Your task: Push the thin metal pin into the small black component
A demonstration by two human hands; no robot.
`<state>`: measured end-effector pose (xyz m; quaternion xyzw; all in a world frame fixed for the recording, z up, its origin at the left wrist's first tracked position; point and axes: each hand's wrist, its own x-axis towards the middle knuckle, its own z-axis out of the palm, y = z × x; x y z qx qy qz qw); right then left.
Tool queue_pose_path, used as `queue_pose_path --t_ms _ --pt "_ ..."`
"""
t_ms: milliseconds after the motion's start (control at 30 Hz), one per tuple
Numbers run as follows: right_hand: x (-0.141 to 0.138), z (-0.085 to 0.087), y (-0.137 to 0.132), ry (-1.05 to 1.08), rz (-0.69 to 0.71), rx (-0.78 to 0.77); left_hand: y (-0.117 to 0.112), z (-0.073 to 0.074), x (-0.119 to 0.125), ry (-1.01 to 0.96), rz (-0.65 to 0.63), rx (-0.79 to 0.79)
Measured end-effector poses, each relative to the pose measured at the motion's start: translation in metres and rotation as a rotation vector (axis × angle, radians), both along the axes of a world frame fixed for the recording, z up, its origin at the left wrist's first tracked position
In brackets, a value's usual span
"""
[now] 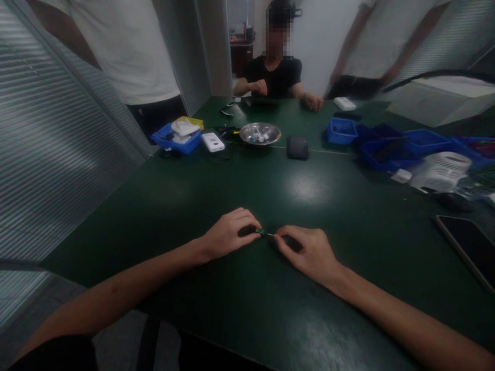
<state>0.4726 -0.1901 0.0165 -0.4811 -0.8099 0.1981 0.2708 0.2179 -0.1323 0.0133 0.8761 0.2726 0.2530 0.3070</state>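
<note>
A small green circuit board (260, 231) is pinched between the thumb and fingertips of my left hand (230, 234). From its right side juts a thin, pale, wire-like piece (270, 235), whose other end meets the fingertips of my right hand (309, 251). Thumb and index finger of the right hand are pressed together on that end. Both hands are low over the green table (216, 304), near its middle. The exact shape of the thin piece is too small to make out.
Across the back stand a blue basket (181, 147), a white device (213, 142), a metal dish (260, 135), a dark square case (297, 148) and a blue bin (342, 132). More blue trays (390, 154) and a phone (467, 250) lie right. A seated person (273, 77) and two standing people surround the table.
</note>
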Motion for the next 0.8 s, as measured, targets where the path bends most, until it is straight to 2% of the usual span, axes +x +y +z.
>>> queue_pose_path --t_ms 200,433,633,800 --pt "0.0005 -0.0002 -0.0005 -0.041 -0.035 0.019 0.0004 0.0002 -0.0003 0.002 0.048 -0.062" --pt "0.0000 -0.0028 0.0004 -0.099 -0.016 0.034 0.0005 0.0069 0.0025 0.027 -0.057 -0.091" --pt "-0.0049 -0.0020 0.0002 -0.058 0.066 0.068 0.0001 0.0062 0.0041 0.049 -0.076 -0.088" --pt "-0.0049 -0.0030 -0.0001 -0.055 0.067 0.101 0.0006 0.0052 0.0047 0.056 -0.081 -0.081"
